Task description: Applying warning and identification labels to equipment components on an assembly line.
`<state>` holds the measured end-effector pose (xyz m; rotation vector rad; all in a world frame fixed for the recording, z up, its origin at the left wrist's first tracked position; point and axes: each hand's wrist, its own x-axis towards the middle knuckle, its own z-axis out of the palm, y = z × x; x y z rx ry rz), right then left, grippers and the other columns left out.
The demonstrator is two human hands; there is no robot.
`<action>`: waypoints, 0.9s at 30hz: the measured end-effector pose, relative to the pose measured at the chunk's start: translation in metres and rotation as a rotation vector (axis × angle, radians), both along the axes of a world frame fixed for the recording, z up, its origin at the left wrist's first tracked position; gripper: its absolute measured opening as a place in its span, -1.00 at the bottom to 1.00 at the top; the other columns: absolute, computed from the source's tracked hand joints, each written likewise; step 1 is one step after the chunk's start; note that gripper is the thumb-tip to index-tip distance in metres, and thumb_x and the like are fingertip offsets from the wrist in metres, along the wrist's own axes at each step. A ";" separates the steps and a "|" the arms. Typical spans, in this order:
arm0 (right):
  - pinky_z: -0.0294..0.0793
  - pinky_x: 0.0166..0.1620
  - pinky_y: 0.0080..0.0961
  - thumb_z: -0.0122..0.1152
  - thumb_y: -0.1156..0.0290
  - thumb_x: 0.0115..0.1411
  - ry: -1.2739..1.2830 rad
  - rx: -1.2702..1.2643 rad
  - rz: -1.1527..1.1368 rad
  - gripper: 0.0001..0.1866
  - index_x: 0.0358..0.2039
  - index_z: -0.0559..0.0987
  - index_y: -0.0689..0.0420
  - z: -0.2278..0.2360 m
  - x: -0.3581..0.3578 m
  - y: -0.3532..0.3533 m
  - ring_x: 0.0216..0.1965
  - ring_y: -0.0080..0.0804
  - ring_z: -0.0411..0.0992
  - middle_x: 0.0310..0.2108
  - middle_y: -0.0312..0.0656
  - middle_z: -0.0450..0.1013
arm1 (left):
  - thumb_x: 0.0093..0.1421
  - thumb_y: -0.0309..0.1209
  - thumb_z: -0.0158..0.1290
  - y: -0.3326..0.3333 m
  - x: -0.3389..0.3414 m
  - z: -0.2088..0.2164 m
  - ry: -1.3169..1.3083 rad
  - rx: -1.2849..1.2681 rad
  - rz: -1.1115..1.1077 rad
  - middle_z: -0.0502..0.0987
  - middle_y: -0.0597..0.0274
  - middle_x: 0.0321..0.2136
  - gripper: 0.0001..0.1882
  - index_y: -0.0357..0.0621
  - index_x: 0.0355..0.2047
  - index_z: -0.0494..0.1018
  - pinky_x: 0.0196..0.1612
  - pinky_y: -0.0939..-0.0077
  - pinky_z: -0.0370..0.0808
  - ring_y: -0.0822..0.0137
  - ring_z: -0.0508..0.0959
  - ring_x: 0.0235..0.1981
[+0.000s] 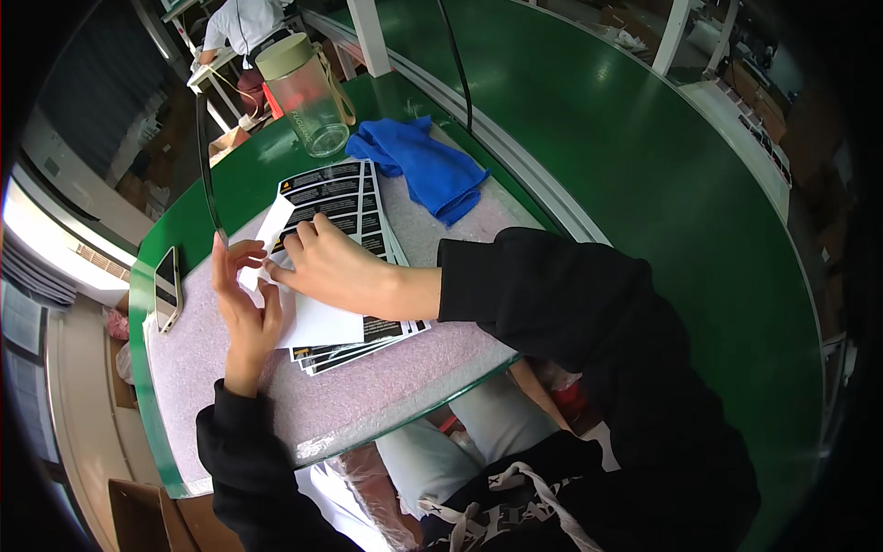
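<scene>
A white sheet of paper (324,322), its upper end folded or curled up, lies over a stack of black-and-white printed sheets (331,189). My left hand (244,304) is at its left edge, index finger raised and the other fingers closed around the paper. From the right, my right hand (338,274) reaches across the stack. Its thumb and curled fingers pinch the same white paper close to my left fingertips. The exact grip of the right fingertips is partly hidden.
Under the sheets is a pinkish foam mat (441,359) on a green table (607,110). A phone (167,290) lies at the left edge. Behind the stack are a blue cloth (423,166) and a clear bottle (313,106). A black cable rises near the left; another person sits farther back.
</scene>
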<state>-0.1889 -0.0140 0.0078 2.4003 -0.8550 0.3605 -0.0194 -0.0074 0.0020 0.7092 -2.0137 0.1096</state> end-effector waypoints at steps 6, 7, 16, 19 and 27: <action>0.31 -0.23 -0.41 0.01 0.30 0.10 0.007 0.012 0.007 -0.63 -0.04 0.45 -0.04 0.001 0.000 -0.003 -0.24 -0.32 0.38 -0.32 -0.18 0.42 | -0.08 -0.80 -0.14 -0.001 0.000 -0.002 -0.072 -0.017 -0.002 0.40 -0.09 -0.20 -0.15 -0.20 0.25 -0.15 -0.19 0.35 0.43 0.16 0.47 -0.26; 0.32 -0.22 -0.41 0.01 0.30 0.10 0.006 0.010 0.011 -0.63 -0.04 0.45 -0.05 0.001 0.002 -0.002 -0.24 -0.31 0.38 -0.32 -0.18 0.42 | -0.07 -0.80 -0.13 0.001 0.001 -0.001 -0.084 -0.016 -0.001 0.40 -0.09 -0.20 -0.16 -0.20 0.25 -0.15 -0.20 0.35 0.44 0.16 0.47 -0.26; 0.34 -0.20 -0.41 0.01 0.31 0.10 0.005 -0.014 0.024 -0.68 -0.09 0.49 -0.13 -0.003 -0.001 -0.001 -0.21 -0.27 0.38 -0.29 -0.17 0.42 | -0.06 -0.79 -0.09 0.003 0.003 -0.004 -0.120 0.000 -0.018 0.41 -0.09 -0.21 -0.17 -0.21 0.24 -0.12 -0.19 0.34 0.45 0.16 0.48 -0.30; 0.34 -0.20 -0.41 0.01 0.31 0.10 0.012 -0.010 0.025 -0.69 -0.11 0.50 -0.13 -0.002 -0.002 -0.001 -0.21 -0.26 0.38 -0.29 -0.16 0.42 | -0.06 -0.79 -0.09 0.003 0.002 -0.004 -0.142 -0.020 -0.025 0.41 -0.09 -0.22 -0.17 -0.22 0.24 -0.11 -0.20 0.35 0.45 0.16 0.49 -0.31; 0.34 -0.22 -0.42 0.02 0.31 0.10 0.019 -0.003 0.021 -0.74 -0.16 0.50 -0.11 -0.001 -0.001 -0.002 -0.22 -0.27 0.38 -0.29 -0.16 0.42 | -0.06 -0.79 -0.08 0.005 0.000 0.000 -0.162 -0.028 -0.020 0.40 -0.08 -0.23 -0.17 -0.20 0.24 -0.10 -0.24 0.36 0.46 0.16 0.49 -0.32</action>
